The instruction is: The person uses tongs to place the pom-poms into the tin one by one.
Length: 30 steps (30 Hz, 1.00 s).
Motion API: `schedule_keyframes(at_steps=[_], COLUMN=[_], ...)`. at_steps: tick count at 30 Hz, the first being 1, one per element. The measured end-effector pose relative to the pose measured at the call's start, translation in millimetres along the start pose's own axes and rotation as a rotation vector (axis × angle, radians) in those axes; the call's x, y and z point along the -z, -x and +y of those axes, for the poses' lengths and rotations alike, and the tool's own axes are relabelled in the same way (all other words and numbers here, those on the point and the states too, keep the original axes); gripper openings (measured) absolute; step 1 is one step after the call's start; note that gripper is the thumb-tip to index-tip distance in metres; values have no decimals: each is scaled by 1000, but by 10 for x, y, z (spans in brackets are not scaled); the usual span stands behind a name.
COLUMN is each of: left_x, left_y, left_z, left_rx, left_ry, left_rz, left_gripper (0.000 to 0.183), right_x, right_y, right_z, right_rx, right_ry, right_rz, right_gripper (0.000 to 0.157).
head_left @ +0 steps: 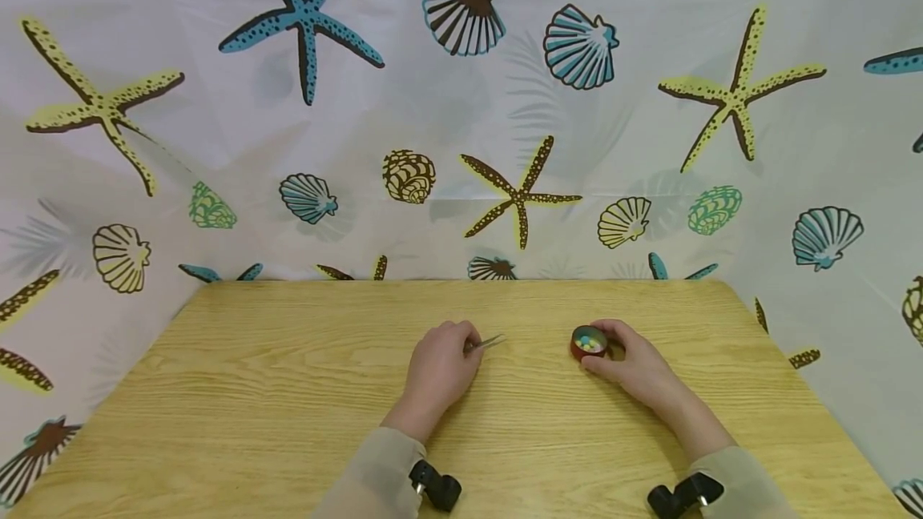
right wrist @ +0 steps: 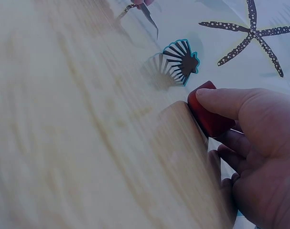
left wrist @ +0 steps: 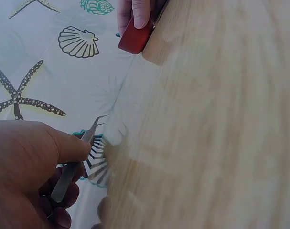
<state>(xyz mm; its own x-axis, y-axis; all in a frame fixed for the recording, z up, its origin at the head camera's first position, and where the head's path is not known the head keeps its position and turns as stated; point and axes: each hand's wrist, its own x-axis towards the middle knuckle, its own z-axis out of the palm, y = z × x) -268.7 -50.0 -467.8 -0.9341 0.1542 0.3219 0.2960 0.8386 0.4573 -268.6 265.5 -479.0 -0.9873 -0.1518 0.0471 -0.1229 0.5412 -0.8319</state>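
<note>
Bent-tipped metal tweezers (head_left: 492, 341) are gripped between thumb and fingers of the left hand (head_left: 441, 367), their tips pointing right. In the left wrist view the two tips of the tweezers (left wrist: 67, 180) stand slightly apart with nothing between them. To the right, the right hand (head_left: 638, 365) holds a small round red container (head_left: 580, 353) at its side, thumb in front and fingers behind. Small yellow, blue and white pieces (head_left: 589, 341) lie inside it. The right wrist view shows the thumb pressed on the wall of the red container (right wrist: 209, 114), low at the tabletop.
Both hands are over a wood-grain table (head_left: 252, 391). A cloth (head_left: 360, 102) printed with starfish and shells hangs behind the table's far edge and along both sides. Black wrist mounts (head_left: 436, 487) sit on the sleeves.
</note>
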Motion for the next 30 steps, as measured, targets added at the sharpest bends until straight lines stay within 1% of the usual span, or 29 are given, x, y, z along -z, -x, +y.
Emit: schedule_keyframes(at_steps=[12,23,30], left_x=[-14,-39,-42], left_y=[11,7,7], left_z=[-65,-87,-100], left_rx=[3,6,6], left_ry=[-1,-17,0], left_rz=[-44,-55,-67], left_gripper=[7,9,9], right_x=[5,-1,0], right_y=[-6,0,17], right_z=[-6,-12,-30], right_rx=[-3,-3,19], right_ry=[19,12,17], right_rz=[1,-9,-30], right_gripper=[64,65,67])
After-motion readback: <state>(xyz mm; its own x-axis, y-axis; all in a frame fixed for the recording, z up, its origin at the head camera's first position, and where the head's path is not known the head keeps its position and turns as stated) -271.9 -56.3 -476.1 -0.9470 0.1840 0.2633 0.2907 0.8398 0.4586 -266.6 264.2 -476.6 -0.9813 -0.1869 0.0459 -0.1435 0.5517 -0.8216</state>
